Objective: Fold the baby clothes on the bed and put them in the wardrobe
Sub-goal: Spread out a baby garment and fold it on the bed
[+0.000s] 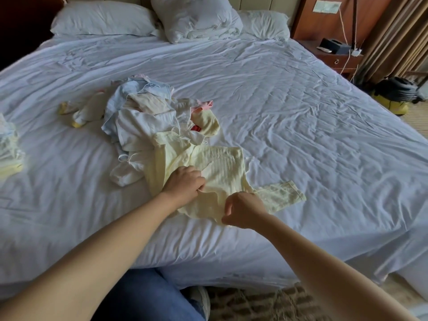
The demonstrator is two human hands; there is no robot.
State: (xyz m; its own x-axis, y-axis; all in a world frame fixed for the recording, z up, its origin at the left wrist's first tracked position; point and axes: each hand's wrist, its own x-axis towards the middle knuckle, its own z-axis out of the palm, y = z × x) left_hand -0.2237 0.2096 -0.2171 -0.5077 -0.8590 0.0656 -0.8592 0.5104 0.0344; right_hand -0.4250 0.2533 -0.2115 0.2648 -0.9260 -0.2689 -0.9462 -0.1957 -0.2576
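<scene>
A pale yellow ribbed baby top lies spread on the white bed near its front edge, one sleeve stretched out to the right. My left hand rests on the top's middle, fingers pinching a fold of the fabric. My right hand pinches the top's lower edge close to the sleeve. Behind the top sits a loose heap of unfolded baby clothes in white, light blue, cream and pink. A stack of folded clothes stands at the bed's left edge. No wardrobe is in view.
Three white pillows lean at the headboard. A wooden nightstand with a black box and cables stands at the far right, beside brown curtains. A yellow-and-black vacuum sits on the floor to the right.
</scene>
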